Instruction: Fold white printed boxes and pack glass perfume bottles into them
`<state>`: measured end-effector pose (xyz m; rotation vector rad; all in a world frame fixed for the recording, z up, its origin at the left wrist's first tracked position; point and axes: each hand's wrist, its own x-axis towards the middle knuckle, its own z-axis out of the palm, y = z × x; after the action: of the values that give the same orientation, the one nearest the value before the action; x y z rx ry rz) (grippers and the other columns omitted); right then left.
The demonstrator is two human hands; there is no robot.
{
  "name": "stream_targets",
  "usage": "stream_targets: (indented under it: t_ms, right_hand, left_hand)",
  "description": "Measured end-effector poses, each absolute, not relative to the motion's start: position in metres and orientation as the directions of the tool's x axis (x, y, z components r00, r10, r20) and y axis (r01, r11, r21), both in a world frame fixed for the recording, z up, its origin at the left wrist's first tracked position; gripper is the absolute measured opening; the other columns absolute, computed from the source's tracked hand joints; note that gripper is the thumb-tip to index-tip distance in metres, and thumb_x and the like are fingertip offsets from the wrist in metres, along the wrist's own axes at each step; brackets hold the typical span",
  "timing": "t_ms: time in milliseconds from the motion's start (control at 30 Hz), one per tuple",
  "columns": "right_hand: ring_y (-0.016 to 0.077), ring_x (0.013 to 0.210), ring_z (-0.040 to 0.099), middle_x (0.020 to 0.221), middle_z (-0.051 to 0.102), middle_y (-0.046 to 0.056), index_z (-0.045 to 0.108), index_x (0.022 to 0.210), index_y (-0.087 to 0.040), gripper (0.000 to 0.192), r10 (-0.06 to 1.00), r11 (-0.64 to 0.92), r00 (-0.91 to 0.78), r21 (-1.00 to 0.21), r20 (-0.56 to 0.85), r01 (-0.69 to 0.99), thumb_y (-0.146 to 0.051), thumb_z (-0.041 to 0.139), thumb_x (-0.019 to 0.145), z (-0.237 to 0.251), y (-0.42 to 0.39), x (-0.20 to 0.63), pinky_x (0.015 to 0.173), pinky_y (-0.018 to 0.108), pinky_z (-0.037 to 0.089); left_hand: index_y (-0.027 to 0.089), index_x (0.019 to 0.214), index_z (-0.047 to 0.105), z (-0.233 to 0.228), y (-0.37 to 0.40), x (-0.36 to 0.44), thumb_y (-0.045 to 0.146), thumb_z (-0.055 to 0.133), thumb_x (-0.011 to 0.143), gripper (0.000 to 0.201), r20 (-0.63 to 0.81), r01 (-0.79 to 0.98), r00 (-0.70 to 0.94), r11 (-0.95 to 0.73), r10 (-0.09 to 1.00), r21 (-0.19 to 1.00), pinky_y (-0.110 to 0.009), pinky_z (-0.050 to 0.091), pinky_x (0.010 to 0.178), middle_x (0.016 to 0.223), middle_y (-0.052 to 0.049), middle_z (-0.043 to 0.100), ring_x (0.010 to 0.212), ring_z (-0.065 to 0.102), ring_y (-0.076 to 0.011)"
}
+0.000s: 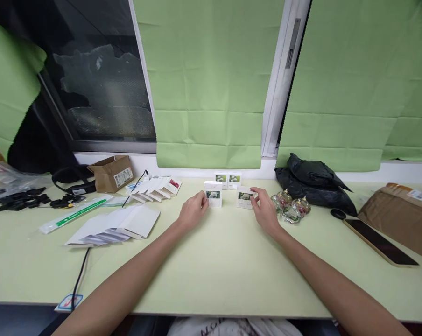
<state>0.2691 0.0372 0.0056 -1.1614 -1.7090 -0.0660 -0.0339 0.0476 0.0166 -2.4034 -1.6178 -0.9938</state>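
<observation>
My left hand (193, 211) pinches the left edge of a small white box (214, 200) that stands upright on the table, a white flower picture on its front. To its right, a similar flower-printed box (245, 200) is gripped at its right edge by the fingers of my right hand (266, 212); it leans slightly. Just behind these, two matching small boxes (234, 179) stand side by side near the wall. Several shiny clear baubles (292, 207) lie close to my right hand.
On the left lie flattened white cartons (127, 224), more folded cartons (157, 189), a green-striped plastic packet (78, 214) and an open brown box (113, 175). A black plastic bag (309, 184), a phone (381, 242) and a brown parcel (400, 217) lie right on the table (232, 266).
</observation>
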Motion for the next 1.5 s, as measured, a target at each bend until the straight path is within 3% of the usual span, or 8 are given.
stream_targets:
  t_ms: [200, 367, 600, 767, 867, 1067, 1233, 1500]
  right_hand:
    - [0.025, 0.093, 0.066, 0.108, 0.066, 0.008, 0.063, 0.119, -0.024, 0.025, 0.594, 0.584, -0.068, -0.372, 0.802, 0.722, -0.028, 0.042, 0.105, 0.008, 0.035, 0.268, 0.083, 0.038, 0.05]
    - [0.0219, 0.084, 0.064, 0.103, 0.064, 0.007, 0.06, 0.124, -0.023, 0.025, 0.561, 0.673, -0.129, -0.36, 0.818, 0.646, -0.028, 0.044, 0.106, 0.012, 0.026, 0.26, 0.079, 0.037, 0.051]
    - [0.0189, 0.076, 0.061, 0.099, 0.063, 0.006, 0.058, 0.125, -0.024, 0.023, 0.555, 0.742, -0.22, -0.359, 0.802, 0.566, -0.028, 0.045, 0.106, 0.017, 0.012, 0.25, 0.074, 0.035, 0.053]
    - [0.0184, 0.076, 0.061, 0.104, 0.064, 0.008, 0.057, 0.125, -0.025, 0.023, 0.529, 0.779, -0.263, -0.339, 0.807, 0.528, -0.027, 0.044, 0.106, 0.016, 0.006, 0.245, 0.071, 0.035, 0.055]
    - [0.0199, 0.082, 0.063, 0.108, 0.064, 0.009, 0.055, 0.127, -0.026, 0.023, 0.51, 0.8, -0.294, -0.321, 0.808, 0.507, -0.026, 0.043, 0.107, 0.016, 0.003, 0.243, 0.074, 0.036, 0.056]
    - [0.0229, 0.102, 0.065, 0.113, 0.064, 0.009, 0.052, 0.132, -0.026, 0.027, 0.491, 0.81, -0.299, -0.303, 0.818, 0.502, -0.023, 0.038, 0.108, 0.019, 0.002, 0.243, 0.088, 0.039, 0.056]
    - [0.0227, 0.094, 0.066, 0.112, 0.064, 0.01, 0.051, 0.131, -0.026, 0.027, 0.517, 0.794, -0.293, -0.323, 0.804, 0.516, -0.027, 0.038, 0.108, 0.017, 0.001, 0.244, 0.08, 0.038, 0.057]
    - [0.018, 0.07, 0.059, 0.111, 0.064, 0.009, 0.053, 0.13, -0.026, 0.027, 0.544, 0.766, -0.261, -0.344, 0.798, 0.543, -0.032, 0.043, 0.106, 0.016, 0.001, 0.247, 0.066, 0.034, 0.054]
  left_hand:
    - [0.024, 0.094, 0.051, 0.016, 0.039, -0.026, 0.029, 0.046, 0.102, 0.01, 0.581, 0.76, 0.409, -0.615, 0.704, 0.211, -0.026, 0.036, 0.063, 0.085, 0.002, 0.065, 0.068, 0.057, -0.0143]
    - [0.025, 0.103, 0.054, 0.018, 0.032, -0.025, 0.03, 0.045, 0.102, 0.01, 0.554, 0.734, 0.448, -0.643, 0.701, 0.218, -0.026, 0.038, 0.063, 0.09, 0.001, 0.068, 0.067, 0.058, -0.0142]
    - [0.027, 0.11, 0.056, 0.017, 0.02, -0.015, 0.042, 0.05, 0.099, 0.019, 0.403, 0.709, 0.471, -0.609, 0.785, 0.357, -0.03, 0.042, 0.066, 0.085, 0.001, 0.066, 0.067, 0.06, -0.0174]
    - [0.027, 0.121, 0.05, 0.015, 0.015, -0.007, 0.055, 0.063, 0.091, 0.043, 0.325, 0.664, 0.412, -0.525, 0.851, 0.533, -0.031, 0.044, 0.066, 0.092, 0.001, 0.064, 0.069, 0.059, -0.0177]
    - [0.026, 0.124, 0.047, 0.015, 0.014, -0.006, 0.057, 0.067, 0.088, 0.052, 0.326, 0.629, 0.387, -0.505, 0.863, 0.591, -0.031, 0.046, 0.067, 0.101, 0.0, 0.064, 0.072, 0.061, -0.0171]
    - [0.025, 0.123, 0.048, 0.013, 0.018, -0.007, 0.056, 0.069, 0.088, 0.051, 0.346, 0.537, 0.399, -0.522, 0.849, 0.663, -0.03, 0.05, 0.07, 0.117, -0.003, 0.063, 0.082, 0.064, -0.0166]
    - [0.023, 0.107, 0.056, 0.011, 0.018, -0.005, 0.056, 0.071, 0.085, 0.042, 0.316, 0.523, 0.437, -0.524, 0.842, 0.672, -0.029, 0.05, 0.069, 0.105, -0.003, 0.066, 0.081, 0.063, -0.0176]
    - [0.022, 0.097, 0.061, 0.012, 0.016, -0.005, 0.055, 0.071, 0.085, 0.036, 0.305, 0.542, 0.452, -0.53, 0.838, 0.652, -0.029, 0.048, 0.064, 0.085, -0.001, 0.065, 0.074, 0.06, -0.0176]
